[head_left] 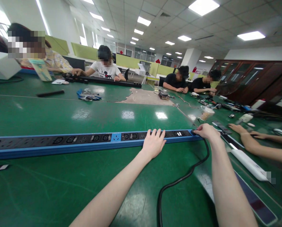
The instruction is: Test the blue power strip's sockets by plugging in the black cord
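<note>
A long blue power strip [67,148] with black socket panels and one blue socket lies across the green table. My left hand [154,142] rests on top of it, right of the blue socket, with fingers stretched over the panel. At the strip's right end, my right hand [209,131] has its fingers pinched around the end of a thick black cable [190,170]. The cable meets the strip there and curves down toward the table's near edge. My right fingers partly hide the joint between cable and strip.
Blue-and-grey gloves [88,94], a black bar [50,93] and a clear cup [206,113] stand or lie beyond the strip. To the right are a white device [249,164] and a co-worker's arm [256,143]. Several people sit around the table.
</note>
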The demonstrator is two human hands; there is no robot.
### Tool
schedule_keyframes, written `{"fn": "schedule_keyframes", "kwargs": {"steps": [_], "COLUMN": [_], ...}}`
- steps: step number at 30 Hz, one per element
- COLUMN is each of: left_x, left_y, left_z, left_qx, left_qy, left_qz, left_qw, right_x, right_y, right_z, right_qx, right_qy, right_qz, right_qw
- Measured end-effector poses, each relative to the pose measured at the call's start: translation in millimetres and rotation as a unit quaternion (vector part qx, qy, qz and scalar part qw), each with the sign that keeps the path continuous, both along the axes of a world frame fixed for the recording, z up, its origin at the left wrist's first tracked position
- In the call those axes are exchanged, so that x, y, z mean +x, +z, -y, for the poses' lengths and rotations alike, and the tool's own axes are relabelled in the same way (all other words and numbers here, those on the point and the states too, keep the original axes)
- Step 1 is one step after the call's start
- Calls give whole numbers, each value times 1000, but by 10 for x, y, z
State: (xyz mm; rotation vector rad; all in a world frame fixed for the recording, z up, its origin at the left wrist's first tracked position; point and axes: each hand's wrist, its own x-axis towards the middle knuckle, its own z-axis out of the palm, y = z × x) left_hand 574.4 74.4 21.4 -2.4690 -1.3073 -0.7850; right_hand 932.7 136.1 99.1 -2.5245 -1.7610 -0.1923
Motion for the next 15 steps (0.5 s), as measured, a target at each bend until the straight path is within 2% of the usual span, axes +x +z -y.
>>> {"fn": "schedule_keyframes", "kwargs": {"steps": [10,15], "left_x": [3,1], "left_y": [-8,-3], "left_z": [-7,-3], "left_qx": [4,2], "left_qy": [2,2], "left_qz": [-3,-1], "left_qw": [1000,1000], "right_x": [9,45], "right_y": [-3,-2], "right_z": [-32,-39], "right_qx": [-6,1], "right_qy": [-34,-2], "right_qz": [-11,-7], "right_qw": [999,1000]}}
